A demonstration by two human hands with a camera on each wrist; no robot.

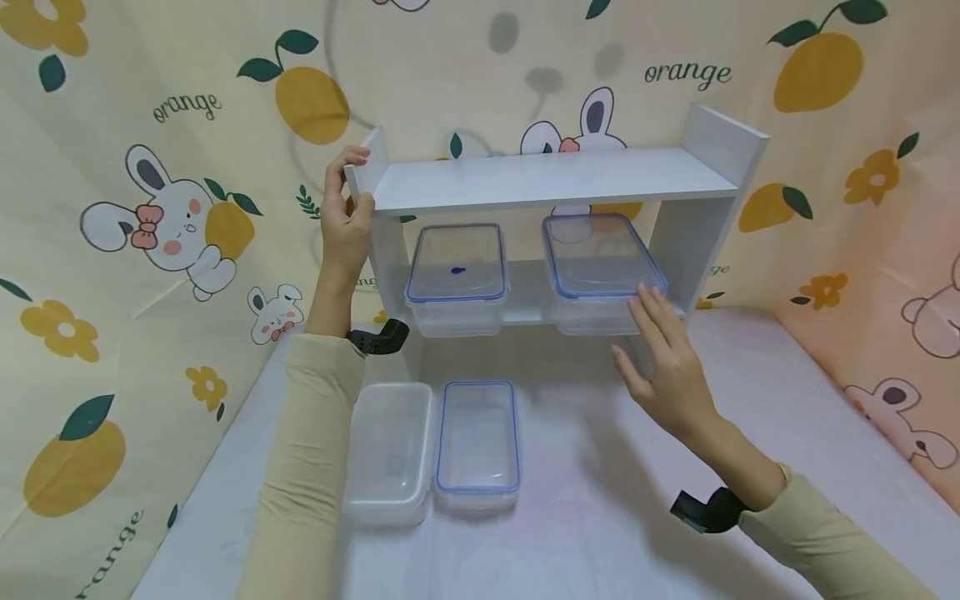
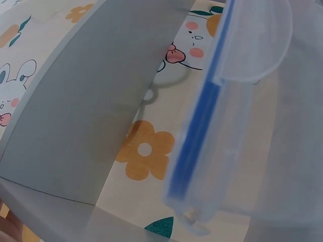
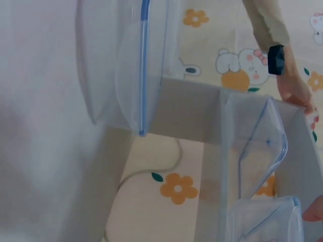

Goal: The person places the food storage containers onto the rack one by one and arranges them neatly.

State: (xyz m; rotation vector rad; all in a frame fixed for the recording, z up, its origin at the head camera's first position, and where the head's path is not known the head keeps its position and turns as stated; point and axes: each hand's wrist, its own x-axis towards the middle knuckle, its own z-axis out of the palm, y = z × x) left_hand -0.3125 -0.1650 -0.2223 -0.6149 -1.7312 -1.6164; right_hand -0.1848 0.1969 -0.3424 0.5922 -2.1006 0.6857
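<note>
One blue-rimmed box point(image 1: 457, 265), with a dark blue mark on its lid, sits near the left end of the lower board of a white shelf point(image 1: 555, 179) and juts past the board's front edge. A second blue-rimmed box point(image 1: 596, 258) sits near the right end of that board, also jutting out, with a gap between the two. The left hand point(image 1: 347, 204) grips the upper front corner of the shelf's left side panel, fingers curled round it. The right hand point(image 1: 671, 379) has its fingers straight and close together, thumb apart, the fingertips at the second box's front right corner; how firmly they press, I cannot tell. Below, toward the left edge of the table point(image 1: 585, 517), a frosted box point(image 1: 390, 450) and a smaller blue-rimmed container point(image 1: 478, 442) stand just beside each other. A patterned cloth point(image 1: 225, 50) hangs behind the shelf
</note>
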